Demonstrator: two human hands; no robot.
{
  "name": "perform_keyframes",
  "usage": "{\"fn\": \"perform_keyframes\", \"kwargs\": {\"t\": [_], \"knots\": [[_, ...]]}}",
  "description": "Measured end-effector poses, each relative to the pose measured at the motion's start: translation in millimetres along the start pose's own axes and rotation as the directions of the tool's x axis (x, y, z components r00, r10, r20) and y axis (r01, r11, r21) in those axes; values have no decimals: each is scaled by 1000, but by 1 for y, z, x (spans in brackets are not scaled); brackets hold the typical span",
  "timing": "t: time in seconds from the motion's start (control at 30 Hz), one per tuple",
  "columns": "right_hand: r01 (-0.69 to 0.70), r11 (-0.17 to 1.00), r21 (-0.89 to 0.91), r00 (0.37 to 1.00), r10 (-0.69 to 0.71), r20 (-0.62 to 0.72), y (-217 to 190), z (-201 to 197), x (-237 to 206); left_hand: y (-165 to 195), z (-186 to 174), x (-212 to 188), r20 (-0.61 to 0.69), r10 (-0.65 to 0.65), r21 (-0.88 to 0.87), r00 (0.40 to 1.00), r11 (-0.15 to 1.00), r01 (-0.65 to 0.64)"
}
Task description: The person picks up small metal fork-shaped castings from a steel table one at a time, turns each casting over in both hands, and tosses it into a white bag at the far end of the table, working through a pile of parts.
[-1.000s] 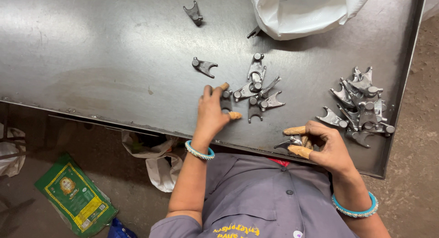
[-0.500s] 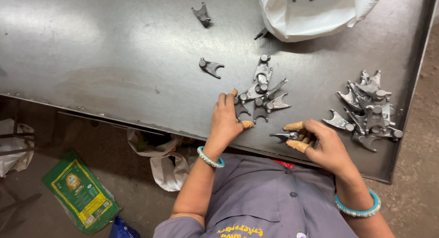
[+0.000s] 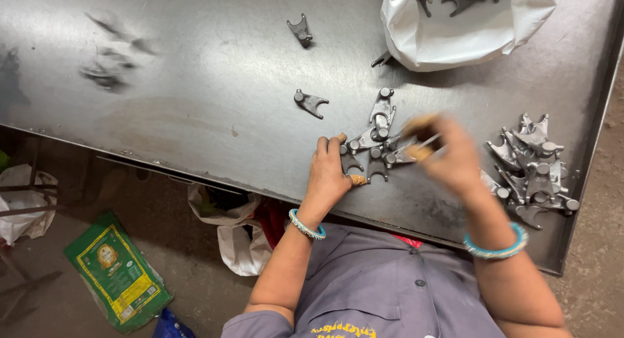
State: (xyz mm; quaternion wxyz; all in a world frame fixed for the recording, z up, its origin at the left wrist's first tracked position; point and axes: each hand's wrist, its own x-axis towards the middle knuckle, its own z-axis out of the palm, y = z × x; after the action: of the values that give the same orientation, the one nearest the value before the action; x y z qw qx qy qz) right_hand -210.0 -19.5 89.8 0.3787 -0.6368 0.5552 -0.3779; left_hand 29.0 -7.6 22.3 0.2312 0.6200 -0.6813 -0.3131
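Note:
Small grey forked metal parts lie in a cluster (image 3: 380,133) near the front edge of a steel table (image 3: 195,71). My left hand (image 3: 328,172) rests flat at the cluster's left side, fingertips on one part and thumb by the table edge. My right hand (image 3: 448,156) is blurred by motion over the cluster's right side. Its fingers are curled around a small metal part (image 3: 430,143). A bigger heap of the same parts (image 3: 536,166) sits to the right of that hand.
A white plastic bag (image 3: 455,36) with more parts stands at the table's back. Two single parts (image 3: 311,103) (image 3: 300,30) lie apart to the left. On the floor lie a green packet (image 3: 117,273) and white bags (image 3: 237,237).
My right hand has moved from the table's front edge up and left to the cluster, carrying a part. My left hand stays on the cluster.

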Motion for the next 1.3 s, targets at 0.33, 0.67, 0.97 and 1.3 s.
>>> {"fn": "perform_keyframes", "kwargs": {"t": [0.33, 0.67, 0.97, 1.3], "knots": [[236, 874, -425, 971, -203, 122, 53, 33, -70, 4, -1, 2, 15, -13, 28, 1000, 1000, 13], [-297, 932, -206, 941, 249, -230, 25, 2, -105, 4, 0, 1, 25, -23, 34, 999, 999, 22], [-272, 804, -529, 954, 152, -259, 16, 37, -101, 4, 1, 0, 5, -7, 27, 1000, 1000, 7], [-247, 920, -306, 948, 163, -274, 48, 36, -111, 3, 1, 0, 1, -3, 16, 1000, 1000, 3]]}}
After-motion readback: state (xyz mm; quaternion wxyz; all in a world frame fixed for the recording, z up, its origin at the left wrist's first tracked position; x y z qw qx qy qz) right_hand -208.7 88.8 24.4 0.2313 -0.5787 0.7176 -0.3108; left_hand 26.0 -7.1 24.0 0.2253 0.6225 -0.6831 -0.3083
